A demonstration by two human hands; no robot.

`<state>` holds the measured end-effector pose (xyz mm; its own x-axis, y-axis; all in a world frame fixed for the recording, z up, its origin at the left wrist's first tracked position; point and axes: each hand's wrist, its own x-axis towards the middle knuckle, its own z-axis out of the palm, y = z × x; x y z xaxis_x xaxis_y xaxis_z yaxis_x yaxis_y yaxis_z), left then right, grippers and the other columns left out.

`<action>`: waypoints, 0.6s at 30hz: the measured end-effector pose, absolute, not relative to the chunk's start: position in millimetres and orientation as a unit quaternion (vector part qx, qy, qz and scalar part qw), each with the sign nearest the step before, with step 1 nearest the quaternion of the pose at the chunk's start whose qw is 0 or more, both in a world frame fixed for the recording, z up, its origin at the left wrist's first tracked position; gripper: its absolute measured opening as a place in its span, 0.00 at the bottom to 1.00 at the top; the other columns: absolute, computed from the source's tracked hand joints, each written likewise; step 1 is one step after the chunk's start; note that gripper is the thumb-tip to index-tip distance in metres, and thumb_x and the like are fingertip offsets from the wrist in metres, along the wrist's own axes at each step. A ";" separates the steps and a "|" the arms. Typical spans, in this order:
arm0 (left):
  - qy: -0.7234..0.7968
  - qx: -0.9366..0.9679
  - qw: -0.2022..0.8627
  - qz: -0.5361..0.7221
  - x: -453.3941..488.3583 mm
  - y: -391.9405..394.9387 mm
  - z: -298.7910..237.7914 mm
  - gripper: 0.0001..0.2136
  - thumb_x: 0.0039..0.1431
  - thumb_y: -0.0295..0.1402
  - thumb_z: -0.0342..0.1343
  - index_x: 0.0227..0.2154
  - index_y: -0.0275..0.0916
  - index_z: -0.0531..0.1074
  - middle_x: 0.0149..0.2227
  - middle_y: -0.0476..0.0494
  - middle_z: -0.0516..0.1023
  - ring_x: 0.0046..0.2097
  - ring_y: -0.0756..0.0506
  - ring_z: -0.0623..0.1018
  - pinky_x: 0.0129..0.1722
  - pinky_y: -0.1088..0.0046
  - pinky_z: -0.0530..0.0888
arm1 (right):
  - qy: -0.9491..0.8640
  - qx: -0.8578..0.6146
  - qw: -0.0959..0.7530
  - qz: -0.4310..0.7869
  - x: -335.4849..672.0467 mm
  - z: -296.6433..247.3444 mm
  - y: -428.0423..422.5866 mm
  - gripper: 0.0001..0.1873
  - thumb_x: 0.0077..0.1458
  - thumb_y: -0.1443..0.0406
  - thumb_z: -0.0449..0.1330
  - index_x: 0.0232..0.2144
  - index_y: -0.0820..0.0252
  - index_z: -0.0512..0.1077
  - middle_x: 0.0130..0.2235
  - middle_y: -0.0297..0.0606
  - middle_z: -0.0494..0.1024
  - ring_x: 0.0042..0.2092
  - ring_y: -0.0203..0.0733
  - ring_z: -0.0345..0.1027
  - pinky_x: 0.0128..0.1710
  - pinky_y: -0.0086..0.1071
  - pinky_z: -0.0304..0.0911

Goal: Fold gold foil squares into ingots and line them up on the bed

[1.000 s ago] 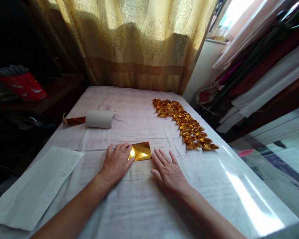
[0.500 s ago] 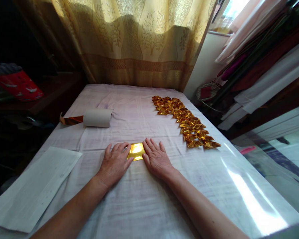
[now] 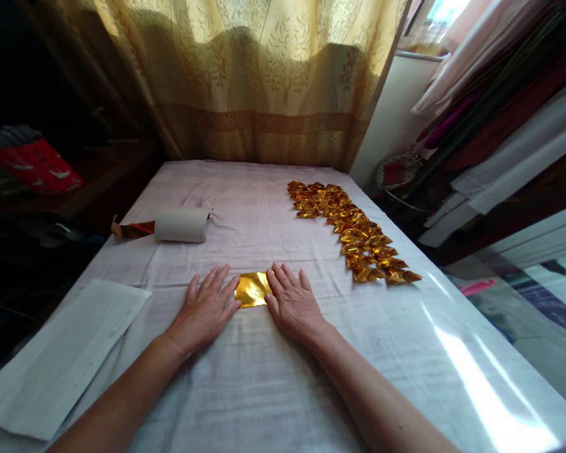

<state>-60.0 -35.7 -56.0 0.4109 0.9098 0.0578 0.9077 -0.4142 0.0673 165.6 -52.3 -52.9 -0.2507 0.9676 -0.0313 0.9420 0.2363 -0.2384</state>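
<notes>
Gold foil (image 3: 253, 289) is laid flat on the cloth (image 3: 259, 384), btwn L hand (image 3: 207, 302) & R hand (image 3: 293, 301). Neither hand is clamped: both are spread palm-down, apart from each other, w/ the foil's L edge touched by L index & thumb and its R end covered by R fingers. Prob. v. light, thin & bendy; creases likely taken easily, surface likely slick, tearing poss. if tugged. Best held by edges or corners, w/ light fingertip pressure.

Fwd & R of R hand, folded pieces (image 3: 361, 233) are set in rows, well apart from it; prob. easily crushed if knocked. Fwd & L of L hand, a pale roll (image 3: 182, 225) is seen, w/ a coppery strip (image 3: 136, 230) at its L end. L of L forearm, paper (image 3: 66, 358) is laid at a slant. Far L, a red tub (image 3: 40, 167) is seen; straight ahead of both hands, a curtain (image 3: 283, 69) is hung. Close to the foil, only cloth wrinkles might be caught on.
</notes>
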 end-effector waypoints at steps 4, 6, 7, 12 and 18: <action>0.556 0.828 -0.026 0.068 -56.9 -41.4 -46.9 0.24 0.64 0.36 0.47 0.63 0.41 0.64 0.68 0.35 0.57 0.68 0.34 0.59 0.64 0.42 0.55 | -0.780 -0.613 0.070 0.100 164.7 -51.8 -53.3 0.29 0.68 0.56 0.45 0.67 0.58 0.55 0.70 0.42 0.50 0.71 0.51 0.42 0.68 0.57 0.36; 0.531 0.840 -0.051 0.098 -45.7 -49.2 -43.3 0.24 0.65 0.34 0.46 0.64 0.40 0.62 0.68 0.35 0.58 0.69 0.35 0.58 0.66 0.44 0.51 | -0.780 -0.613 0.071 0.099 164.5 -52.0 -53.7 0.29 0.68 0.56 0.44 0.67 0.58 0.55 0.70 0.42 0.50 0.71 0.51 0.42 0.68 0.57 0.36; 0.497 0.861 -0.044 0.100 -39.3 -53.3 -42.8 0.24 0.66 0.35 0.45 0.64 0.41 0.62 0.68 0.37 0.59 0.69 0.37 0.58 0.67 0.46 0.49 | -0.781 -0.612 0.072 0.099 164.4 -52.3 -53.9 0.29 0.68 0.56 0.44 0.67 0.58 0.55 0.70 0.42 0.50 0.71 0.51 0.42 0.68 0.57 0.36; 0.408 0.907 -0.011 0.107 -25.4 -62.4 -52.0 0.21 0.69 0.41 0.43 0.62 0.45 0.64 0.62 0.42 0.70 0.64 0.41 0.67 0.69 0.49 0.46 | -0.783 -0.610 0.078 0.094 165.4 -53.2 -53.9 0.29 0.68 0.56 0.46 0.67 0.60 0.55 0.70 0.44 0.51 0.71 0.51 0.43 0.68 0.56 0.37; 0.437 0.886 -0.007 0.152 -42.4 -56.0 -56.8 0.16 0.70 0.38 0.45 0.56 0.46 0.71 0.57 0.42 0.76 0.60 0.41 0.73 0.67 0.45 0.49 | -0.785 -0.602 0.130 0.069 173.7 -48.9 -56.4 0.26 0.66 0.61 0.49 0.63 0.61 0.63 0.68 0.45 0.59 0.69 0.52 0.48 0.67 0.51 0.43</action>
<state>-42.4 -56.0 -56.8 0.5708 0.7733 0.2759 0.7774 -0.6172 0.1215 173.7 -56.4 -48.9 -0.2417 0.9628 0.1212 0.9267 0.2661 -0.2654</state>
